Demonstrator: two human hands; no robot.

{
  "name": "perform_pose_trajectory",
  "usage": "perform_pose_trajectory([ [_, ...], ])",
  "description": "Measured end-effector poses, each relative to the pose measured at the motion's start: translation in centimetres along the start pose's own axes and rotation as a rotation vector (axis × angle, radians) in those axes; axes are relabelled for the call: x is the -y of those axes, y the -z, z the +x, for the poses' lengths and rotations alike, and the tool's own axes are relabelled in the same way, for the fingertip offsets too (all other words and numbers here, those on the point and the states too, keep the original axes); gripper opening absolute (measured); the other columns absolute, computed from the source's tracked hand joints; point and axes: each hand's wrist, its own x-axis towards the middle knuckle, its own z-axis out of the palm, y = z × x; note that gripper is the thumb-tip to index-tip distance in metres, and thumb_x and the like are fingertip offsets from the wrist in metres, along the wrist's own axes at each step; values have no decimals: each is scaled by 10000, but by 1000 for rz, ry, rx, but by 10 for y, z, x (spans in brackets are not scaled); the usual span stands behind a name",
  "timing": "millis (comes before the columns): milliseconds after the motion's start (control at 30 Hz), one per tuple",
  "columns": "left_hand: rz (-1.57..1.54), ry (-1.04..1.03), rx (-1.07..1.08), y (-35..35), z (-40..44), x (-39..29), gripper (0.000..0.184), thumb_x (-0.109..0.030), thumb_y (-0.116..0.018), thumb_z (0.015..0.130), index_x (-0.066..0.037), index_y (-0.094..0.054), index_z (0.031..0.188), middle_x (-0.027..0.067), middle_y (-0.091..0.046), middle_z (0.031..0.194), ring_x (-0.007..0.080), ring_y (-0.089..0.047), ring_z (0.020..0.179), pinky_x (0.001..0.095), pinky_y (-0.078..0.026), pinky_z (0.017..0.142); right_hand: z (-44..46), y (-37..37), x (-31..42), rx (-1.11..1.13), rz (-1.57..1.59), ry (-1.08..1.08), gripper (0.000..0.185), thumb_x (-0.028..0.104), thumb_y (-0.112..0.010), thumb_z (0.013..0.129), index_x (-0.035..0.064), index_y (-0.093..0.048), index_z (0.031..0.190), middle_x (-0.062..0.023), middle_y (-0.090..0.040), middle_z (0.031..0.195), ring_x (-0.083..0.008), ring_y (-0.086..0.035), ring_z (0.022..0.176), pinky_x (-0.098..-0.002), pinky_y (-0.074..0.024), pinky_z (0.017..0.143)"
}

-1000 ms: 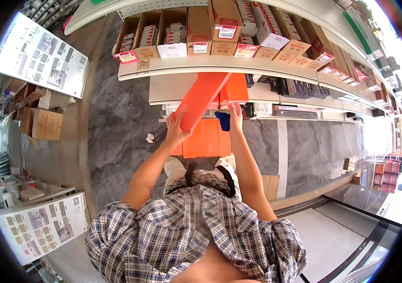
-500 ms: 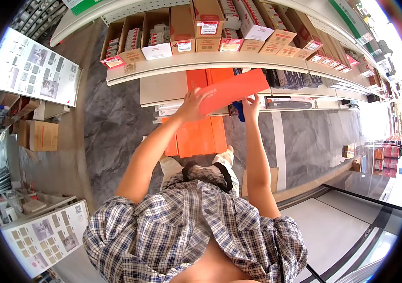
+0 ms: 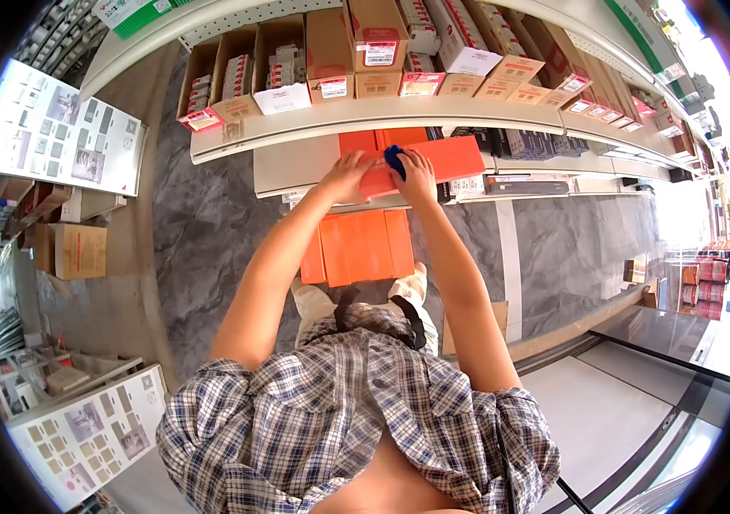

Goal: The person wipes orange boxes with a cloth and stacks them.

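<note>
My left hand (image 3: 347, 176) grips the left end of a long orange box (image 3: 457, 159), held in front of the lower shelf. In my right hand (image 3: 417, 179) is a bunched dark blue cloth (image 3: 394, 161), pressed against the box's upper face left of its middle. The fingers of that hand curl over the cloth, hiding part of it. Several more orange boxes (image 3: 356, 247) stand side by side below, near my feet. Behind the held box, other orange boxes (image 3: 402, 135) lie on the lower shelf.
An upper shelf (image 3: 296, 120) carries open cardboard boxes (image 3: 283, 62) of small packaged parts. Dark flat boxes (image 3: 536, 143) lie on the lower shelf to the right. Display boards (image 3: 61, 128) and a cardboard carton (image 3: 80, 251) stand left. A glass-topped counter (image 3: 596, 385) is at right.
My right hand has moved left and up with the blue cloth, from the box's lower right edge onto its face. The box has tilted to lie more level.
</note>
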Motion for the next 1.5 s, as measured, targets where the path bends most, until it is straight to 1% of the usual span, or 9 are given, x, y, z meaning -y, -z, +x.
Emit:
perform_pose_trajectory([
  [300, -108, 207, -150, -14, -33, 11, 1212, -494, -763, 569, 5, -20, 1387, 190, -97, 1453, 358, -130, 1342, 507, -173, 1070, -4, -11, -10, -110, -15, -84, 333, 230, -566, 798, 8, -524, 1043, -133, -461, 1273, -313, -359, 1240, -412, -276, 1039],
  [567, -294, 256, -30, -8, -31, 19, 1185, -373, -798, 559, -39, -30, 1397, 133, -121, 1461, 274, -180, 1342, 446, -189, 1082, 8, -21, 26, -87, -78, -4, 235, 131, -554, 746, -11, -511, 928, -169, -476, 1242, -343, -371, 1226, -426, -295, 1026],
  [867, -413, 170, -117, -33, -26, 36, 1098, -285, -772, 568, -23, -91, 1389, 182, -216, 1413, 321, -242, 1304, 411, -238, 1069, 24, -56, 63, 65, 30, 290, 343, 96, -503, 781, 85, -562, 1118, -91, -482, 1258, -285, -431, 1185, -406, -347, 997],
  [1000, -360, 248, -89, -8, -31, 16, 1091, -307, -775, 568, -4, -113, 1380, 202, -248, 1392, 337, -256, 1291, 418, -223, 1072, 31, -32, -6, 83, -142, -135, 366, 126, -466, 811, 100, -532, 1171, -69, -449, 1307, -252, -355, 1258, -386, -279, 1043],
  [1133, -330, 234, -112, -13, -29, 20, 1096, -315, -780, 560, 1, -121, 1376, 203, -260, 1387, 344, -263, 1283, 424, -214, 1074, 24, -15, -39, -101, -234, -221, 372, 120, -435, 829, 53, -503, 1188, -88, -416, 1325, -271, -328, 1267, -377, -268, 1048],
  [1233, -278, 260, -74, -13, -29, 22, 1096, -323, -783, 556, 1, -130, 1373, 202, -270, 1382, 349, -269, 1276, 425, -220, 1070, 26, -38, -9, 52, -306, -43, 371, 140, -449, 831, 47, -495, 1187, -97, -439, 1295, -260, -344, 1257, -369, -291, 1036],
  [1300, -274, 236, -92, -13, -30, 19, 1097, -331, -784, 550, 4, -137, 1370, 202, -279, 1376, 349, -278, 1270, 423, -229, 1065, 19, -77, 20, 127, 229, -46, 384, 142, -476, 821, 46, -496, 1193, -107, -439, 1303, -273, -350, 1253, -383, -293, 1039],
  [1367, -252, 228, -81, -26, -29, 31, 1101, -343, -784, 548, 5, -138, 1370, 202, -284, 1373, 355, -280, 1267, 428, -232, 1062, 8, -61, 72, 80, 76, 257, 370, 128, -488, 808, 50, -519, 1169, -98, -464, 1282, -259, -389, 1228, -377, -332, 1015],
  [1500, -299, 278, -81, -23, -32, 30, 1114, -386, -777, 549, -2, -135, 1374, 203, -290, 1370, 376, -279, 1262, 450, -241, 1052, 11, -43, 51, 106, -46, 175, 372, 102, -495, 794, 61, -534, 1161, -101, -477, 1271, -267, -409, 1210, -381, -349, 996],
])
